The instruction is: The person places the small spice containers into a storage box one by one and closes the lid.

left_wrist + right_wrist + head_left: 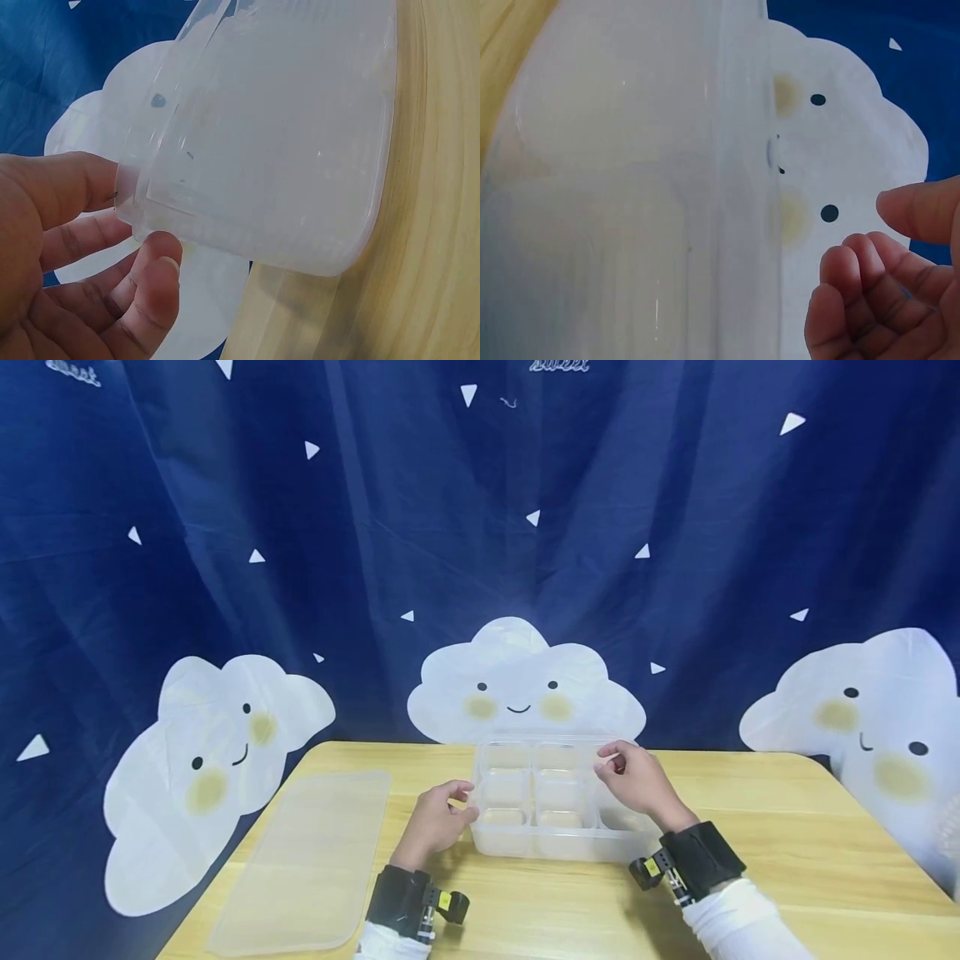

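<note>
A translucent plastic box (510,842) with several inner compartments stands on the table in the head view. Its outer wall (277,150) fills much of the left wrist view. My left hand (437,820) holds the box's left rim; in the left wrist view the thumb shows through the clear rim and the other fingers curl beside the corner. Over the box's right side hovers my right hand (641,783), with loosely bent fingers and nothing between thumb and fingertips. The right wrist view shows these fingers (840,274) apart from the rim.
A flat, translucent rectangular lid (307,860) lies on the wooden table (795,843), left of my left hand. Behind the table hangs a dark blue curtain (450,527) printed with white clouds and triangles.
</note>
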Demonstrator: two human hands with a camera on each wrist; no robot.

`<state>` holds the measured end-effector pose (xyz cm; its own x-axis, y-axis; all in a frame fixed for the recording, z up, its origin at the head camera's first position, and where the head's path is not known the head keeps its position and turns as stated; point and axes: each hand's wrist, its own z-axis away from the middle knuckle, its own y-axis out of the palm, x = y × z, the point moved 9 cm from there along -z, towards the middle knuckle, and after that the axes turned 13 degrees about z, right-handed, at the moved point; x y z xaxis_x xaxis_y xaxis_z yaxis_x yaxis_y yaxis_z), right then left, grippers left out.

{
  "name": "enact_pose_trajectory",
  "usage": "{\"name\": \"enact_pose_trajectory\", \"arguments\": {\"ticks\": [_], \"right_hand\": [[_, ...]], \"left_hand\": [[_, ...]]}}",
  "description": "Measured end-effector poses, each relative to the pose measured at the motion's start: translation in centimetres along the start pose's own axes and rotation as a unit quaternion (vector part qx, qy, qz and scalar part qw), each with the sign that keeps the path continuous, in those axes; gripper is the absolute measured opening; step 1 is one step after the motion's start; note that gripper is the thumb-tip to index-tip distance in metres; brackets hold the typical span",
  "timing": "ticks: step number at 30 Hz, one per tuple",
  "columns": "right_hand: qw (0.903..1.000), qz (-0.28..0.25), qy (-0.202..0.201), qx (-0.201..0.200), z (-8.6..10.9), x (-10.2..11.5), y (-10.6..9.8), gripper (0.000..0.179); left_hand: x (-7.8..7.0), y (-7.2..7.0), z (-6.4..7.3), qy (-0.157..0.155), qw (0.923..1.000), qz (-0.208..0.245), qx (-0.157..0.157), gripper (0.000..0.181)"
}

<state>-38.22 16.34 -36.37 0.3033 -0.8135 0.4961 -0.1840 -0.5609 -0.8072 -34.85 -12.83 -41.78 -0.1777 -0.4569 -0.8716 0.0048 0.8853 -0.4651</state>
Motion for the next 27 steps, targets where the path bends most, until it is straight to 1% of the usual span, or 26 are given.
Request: {"name": "enact_pose_trajectory", "arguments": {"ticks": [2,5,10,16,20,23,27], "right_hand": [[0.9999,0.003,-0.002,-0.014,0.3,0.0,-0.4,0.023],[0.9995,0.004,0.0,-0.032,0.9,-0.3,-1.0,0.022],[0.9986,-0.006,0.027,-0.045,1.8,-1.3,-1.6,0.022],[0.9958,0.007,0.048,-0.078,3.1,-2.4,-2.3,0.021],[0.9927,0.001,0.081,-0.09,4.0,-3.5,-2.7,0.024],[0.9897,-0.008,0.111,-0.091,4.7,-4.4,-2.6,0.028],[0.9864,-0.012,0.139,-0.086,5.3,-5.4,-2.4,0.03]], "left_hand": [[0.0,0.0,0.0,-0.001,1.0,0.002,0.003,0.038],[0.1,0.1,0.0,-0.007,0.9998,0.016,0.009,0.039],[0.2,0.3,-0.1,-0.009,0.9993,0.034,0.015,0.04],[0.4,0.4,0.1,-0.014,0.999,0.039,0.017,0.041],[0.3,0.3,0.1,-0.012,0.9994,0.03,0.015,0.04],[0.2,0.2,0.1,-0.008,0.9997,0.02,0.011,0.039],[0.0,0.1,0.1,-0.007,0.9998,0.015,0.007,0.038]]}}
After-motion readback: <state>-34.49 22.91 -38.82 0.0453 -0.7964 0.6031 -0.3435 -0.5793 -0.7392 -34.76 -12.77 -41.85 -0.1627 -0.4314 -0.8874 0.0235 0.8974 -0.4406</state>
